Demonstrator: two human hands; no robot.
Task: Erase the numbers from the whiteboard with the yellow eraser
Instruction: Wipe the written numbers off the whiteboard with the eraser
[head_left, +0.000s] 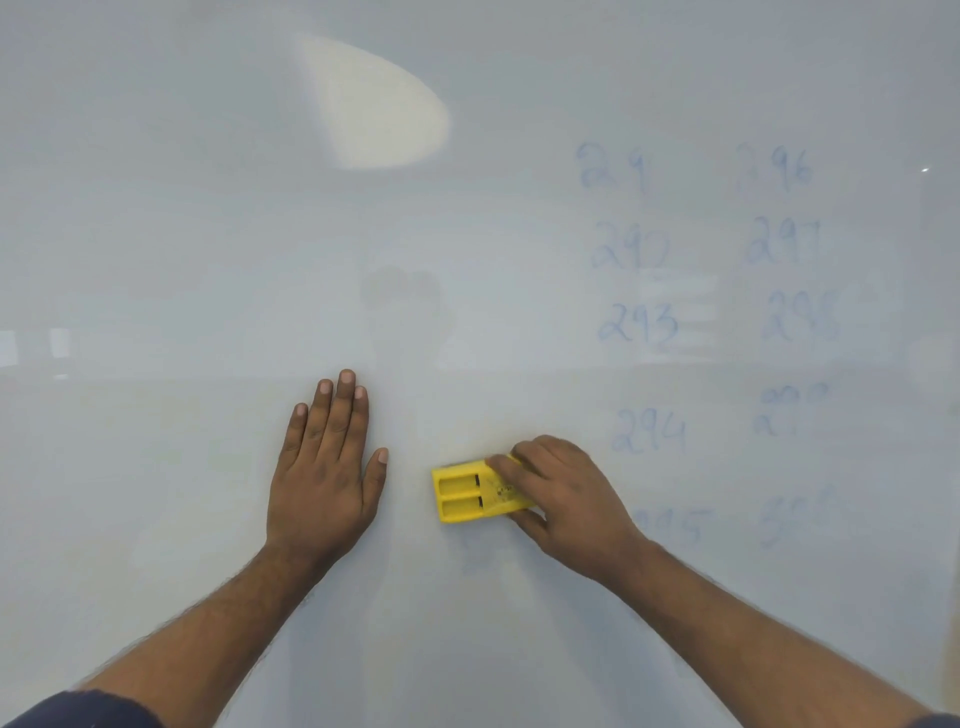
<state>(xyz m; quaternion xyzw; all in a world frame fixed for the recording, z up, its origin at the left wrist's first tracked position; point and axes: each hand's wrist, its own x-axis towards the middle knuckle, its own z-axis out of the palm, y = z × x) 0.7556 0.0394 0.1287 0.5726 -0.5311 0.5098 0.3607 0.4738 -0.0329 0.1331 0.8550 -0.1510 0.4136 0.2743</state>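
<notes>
The whiteboard (208, 260) fills the whole view. Faint blue numbers (644, 322) stand in two columns on its right half, from 29x at the top down to smeared ones at the bottom. My right hand (561, 499) grips the yellow eraser (467, 493) by its right end and presses it against the board, left of the columns and level with the lowest rows. A faint blue smudge lies just below the eraser. My left hand (324, 473) rests flat on the board with fingers together, a little to the left of the eraser.
A bright oval light reflection (379, 109) shows on the upper middle of the board. Dim room reflections cross the board at mid height. The left half of the board carries no writing.
</notes>
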